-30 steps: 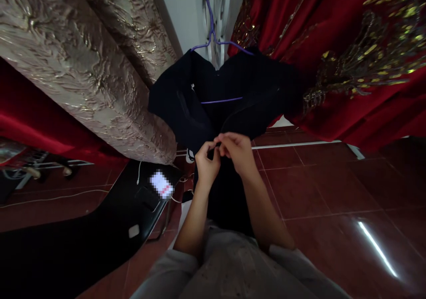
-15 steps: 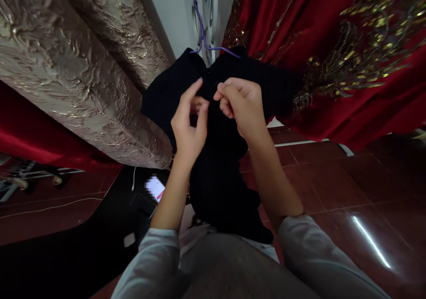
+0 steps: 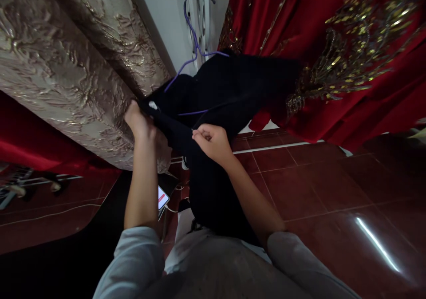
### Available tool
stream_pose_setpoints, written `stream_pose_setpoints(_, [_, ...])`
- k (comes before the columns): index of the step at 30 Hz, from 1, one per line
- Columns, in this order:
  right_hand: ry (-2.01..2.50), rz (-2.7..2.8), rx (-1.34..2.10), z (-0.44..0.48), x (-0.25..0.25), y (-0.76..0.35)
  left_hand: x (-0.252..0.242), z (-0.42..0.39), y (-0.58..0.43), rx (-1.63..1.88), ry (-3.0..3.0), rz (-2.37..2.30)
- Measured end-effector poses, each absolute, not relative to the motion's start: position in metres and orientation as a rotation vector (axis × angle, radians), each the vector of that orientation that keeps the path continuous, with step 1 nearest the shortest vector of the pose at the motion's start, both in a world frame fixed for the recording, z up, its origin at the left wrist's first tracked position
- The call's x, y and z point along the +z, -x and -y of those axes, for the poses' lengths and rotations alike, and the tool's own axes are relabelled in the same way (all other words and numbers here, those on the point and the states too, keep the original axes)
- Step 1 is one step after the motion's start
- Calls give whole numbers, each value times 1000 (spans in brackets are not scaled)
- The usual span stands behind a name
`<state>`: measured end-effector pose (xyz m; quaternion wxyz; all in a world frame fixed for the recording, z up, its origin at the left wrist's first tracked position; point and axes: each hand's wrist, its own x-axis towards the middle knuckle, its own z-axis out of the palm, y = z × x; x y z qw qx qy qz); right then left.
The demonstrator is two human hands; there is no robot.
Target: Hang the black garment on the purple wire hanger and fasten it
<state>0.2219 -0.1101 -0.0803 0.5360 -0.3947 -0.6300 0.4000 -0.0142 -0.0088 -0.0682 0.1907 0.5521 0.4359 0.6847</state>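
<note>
At the bottom of the frame, nearest the camera, is the person's grey shirt (image 3: 226, 265), with both forearms reaching up from its sleeves. The hands are well apart. The right hand (image 3: 212, 143), at the centre, has its thumb and fingertips pinched together on the front edge of a dark garment (image 3: 253, 79); a tiny pale glint shows at the fingertips, too small to identify. The left hand (image 3: 139, 122), left of centre, is clamped on the garment's other side, near a small white patch (image 3: 152, 105), and pulls that side taut. The garment fills the middle of the frame, hanging on a purple hanger (image 3: 196, 49) whose lower bar shows through the open neck.

At lower left lies a black tabletop (image 3: 76, 250), with a lit phone (image 3: 163, 198) partly hidden behind the left forearm. Red floor tiles (image 3: 319, 188) spread across the lower right. Beige textured fabric (image 3: 76, 64) drapes the upper left, red sequined fabric (image 3: 293, 19) the upper right. Farthest, at top centre, a white metal frame (image 3: 206, 19) stands before a pale wall (image 3: 156, 15).
</note>
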Motion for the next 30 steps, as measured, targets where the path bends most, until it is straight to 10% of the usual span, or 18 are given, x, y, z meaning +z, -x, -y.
stream_pose_setpoints(12, [1009, 1127, 1200, 147, -120, -246, -146, 56, -59, 1699, -535, -1268])
stream_pose_setpoints(22, [1028, 1217, 805, 148, -121, -257, -117, 104, -77, 1749, -1313, -1156])
stream_pose_setpoints(30, [909, 1507, 1188, 131, -97, -238, -77, 121, -91, 1391, -2137, -974])
